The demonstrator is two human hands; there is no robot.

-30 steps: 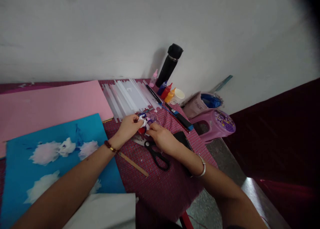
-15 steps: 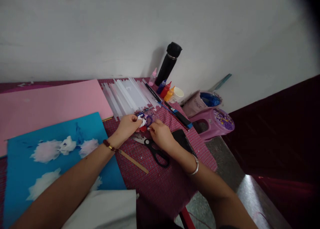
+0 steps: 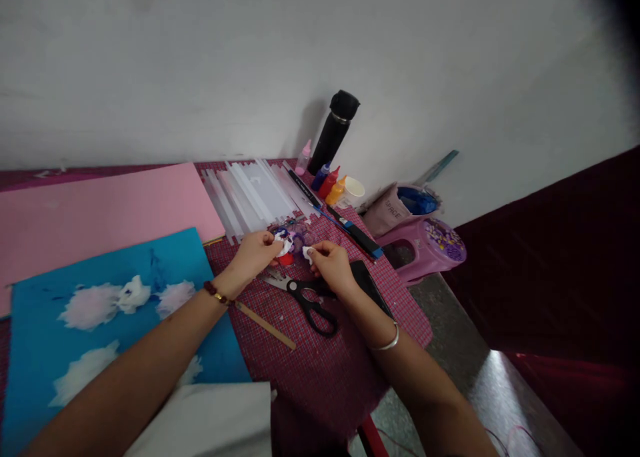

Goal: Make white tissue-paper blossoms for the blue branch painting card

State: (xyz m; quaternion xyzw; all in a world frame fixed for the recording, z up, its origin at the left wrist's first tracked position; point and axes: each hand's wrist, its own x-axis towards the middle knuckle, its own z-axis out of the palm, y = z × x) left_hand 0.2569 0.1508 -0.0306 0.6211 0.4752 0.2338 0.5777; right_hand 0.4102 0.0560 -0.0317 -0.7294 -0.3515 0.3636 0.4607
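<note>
My left hand point(image 3: 255, 257) pinches a crumpled white tissue with purple paint stains point(image 3: 284, 244) above the table. A small white scrap of tissue point(image 3: 307, 253) sticks out between the thumb and fingers of my right hand point(image 3: 331, 265), a little to the right of it. Just behind and below the stained tissue lie purple-smeared clear dishes point(image 3: 300, 238) and something small and red point(image 3: 285, 260), partly hidden. Scissors with black handles point(image 3: 313, 310) rest under and in front of my right hand. A wooden stick point(image 3: 265, 325) lies near my left wrist.
A blue board point(image 3: 210, 337) with white tissue puffs point(image 3: 90, 305) lies at left, beside a pink sheet point(image 3: 115, 210). Behind are translucent strips point(image 3: 250, 194), paint bottles point(image 3: 329, 182), a black flask point(image 3: 334, 134) and a cutter point(image 3: 361, 237). A pink stool point(image 3: 425, 257) stands right.
My right hand has moved slightly right, away from the stained tissue, and the white scrap in its fingers now shows more. My left hand stays nearly in place.
</note>
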